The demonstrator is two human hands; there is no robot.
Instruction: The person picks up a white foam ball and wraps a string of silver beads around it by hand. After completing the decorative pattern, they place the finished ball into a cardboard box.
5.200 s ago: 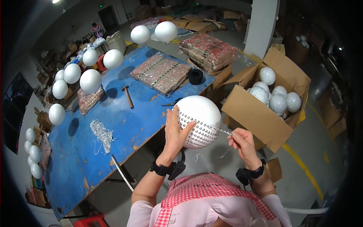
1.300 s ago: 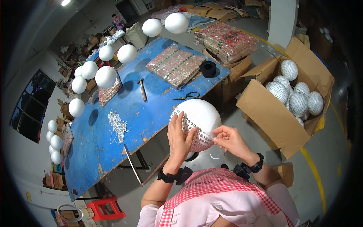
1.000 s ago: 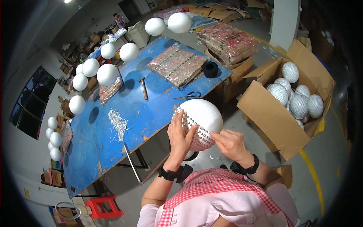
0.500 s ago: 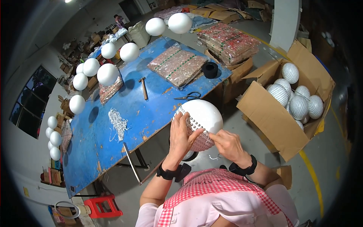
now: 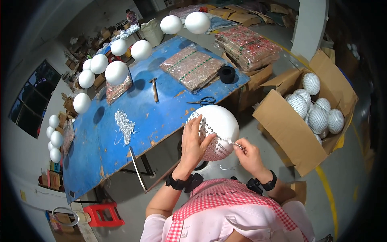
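In front of me a large white ball [image 5: 223, 121] is partly wrapped in rows of small silvery beads, its upper right still bare white. My left hand [image 5: 194, 143] cups the ball's left side, fingers extended over the beaded rows and the thumb pressing near the beads' edge. My right hand [image 5: 248, 156] is closed just off the ball's right side, pinching a bead strand [image 5: 238, 145] that runs from the surface. What holds the ball up from below is mostly hidden.
A blue table [image 5: 141, 117] carries scissors [image 5: 201, 101], a hammer [image 5: 154, 89], a silvery chain pile [image 5: 124, 126], black tape [image 5: 227, 74] and wrapped packs [image 5: 192, 67]. White balls [image 5: 116, 73] stand along its far side. An open carton [image 5: 278, 131] at right holds beaded balls. A red stool [image 5: 104, 214] stands lower left.
My right hand has drawn away from the ball to the right and down, pulling the bead strand out. My left hand stays on the ball, and the view has shifted slightly.
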